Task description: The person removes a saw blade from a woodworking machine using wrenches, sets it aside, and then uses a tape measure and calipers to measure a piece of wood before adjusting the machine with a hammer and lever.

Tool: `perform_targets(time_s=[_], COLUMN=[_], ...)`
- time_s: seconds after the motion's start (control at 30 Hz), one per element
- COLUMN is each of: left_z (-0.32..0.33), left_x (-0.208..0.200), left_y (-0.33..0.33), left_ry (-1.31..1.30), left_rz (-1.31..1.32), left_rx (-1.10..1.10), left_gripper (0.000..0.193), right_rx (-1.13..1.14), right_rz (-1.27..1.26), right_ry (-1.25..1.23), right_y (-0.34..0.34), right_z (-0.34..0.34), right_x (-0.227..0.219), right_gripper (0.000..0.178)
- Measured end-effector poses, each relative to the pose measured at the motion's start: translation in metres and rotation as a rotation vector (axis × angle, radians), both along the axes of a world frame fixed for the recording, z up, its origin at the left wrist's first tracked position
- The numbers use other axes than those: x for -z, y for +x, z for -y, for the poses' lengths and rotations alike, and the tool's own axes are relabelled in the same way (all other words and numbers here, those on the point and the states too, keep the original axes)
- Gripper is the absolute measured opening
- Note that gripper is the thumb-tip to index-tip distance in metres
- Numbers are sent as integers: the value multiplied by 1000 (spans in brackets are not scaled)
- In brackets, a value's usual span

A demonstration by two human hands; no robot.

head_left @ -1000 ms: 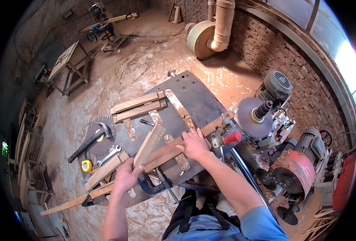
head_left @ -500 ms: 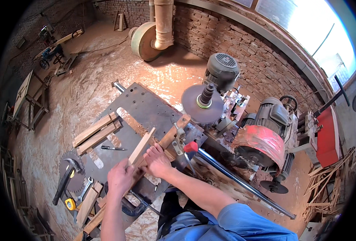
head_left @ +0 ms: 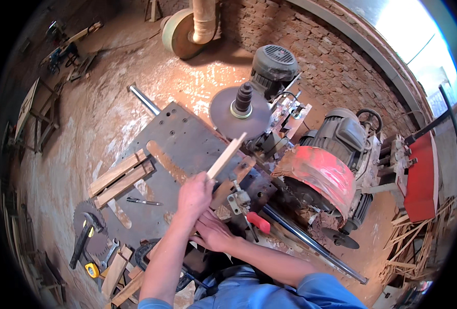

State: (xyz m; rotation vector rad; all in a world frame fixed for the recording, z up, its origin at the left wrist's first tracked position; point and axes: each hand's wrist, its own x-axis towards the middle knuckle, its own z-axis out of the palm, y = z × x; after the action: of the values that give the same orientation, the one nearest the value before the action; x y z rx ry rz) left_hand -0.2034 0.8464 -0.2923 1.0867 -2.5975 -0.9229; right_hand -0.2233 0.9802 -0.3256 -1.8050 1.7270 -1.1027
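My left hand [head_left: 195, 195] is closed around a pale wooden strip [head_left: 226, 157], which sticks out up and to the right over the metal machine table [head_left: 177, 129]. Just below, my right hand [head_left: 214, 233] is bent in against the left wrist; its fingertips are partly hidden, and what they grip cannot be made out. To the right of the strip lies a wooden bar [head_left: 233, 181] fixed on the table. Beside this bar sits a toggle clamp [head_left: 238, 201] with a red handle [head_left: 258, 222] pointing down and right. Beyond the strip is a large round disc [head_left: 226, 114] on a vertical spindle.
Two wooden strips [head_left: 123, 180] and a pen [head_left: 144, 201] lie left on the table. A saw blade [head_left: 87, 216], hammer [head_left: 87, 232], wrench [head_left: 111, 252] and tape measure [head_left: 92, 270] sit nearer. Right stand a red-hooded saw [head_left: 321, 172], motor [head_left: 274, 67] and steel rail [head_left: 316, 244].
My left hand has carried the wooden strip up and right. My right hand has left the bar and come down beside the left wrist. The clamp's red handle has swung toward me; the view has shifted.
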Motion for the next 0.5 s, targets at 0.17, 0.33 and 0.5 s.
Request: perform_targets(time_s=[0.17, 0.33, 0.5], left_z=[-21, -35, -25], left_x=[7, 30, 49], left_y=[-24, -17, -7], left_ry=[-70, -76, -131], left_rz=[-179, -130, -70], left_rx=[17, 25, 60], left_gripper=[19, 20, 19], right_rx=[-93, 15, 120], right_rz=[105, 191, 384], right_ry=[-57, -78, 116], right_y=[5, -11, -13], right_z=[-52, -65, -96], right_x=[-20, -39, -28], right_gripper=[30, 20, 13])
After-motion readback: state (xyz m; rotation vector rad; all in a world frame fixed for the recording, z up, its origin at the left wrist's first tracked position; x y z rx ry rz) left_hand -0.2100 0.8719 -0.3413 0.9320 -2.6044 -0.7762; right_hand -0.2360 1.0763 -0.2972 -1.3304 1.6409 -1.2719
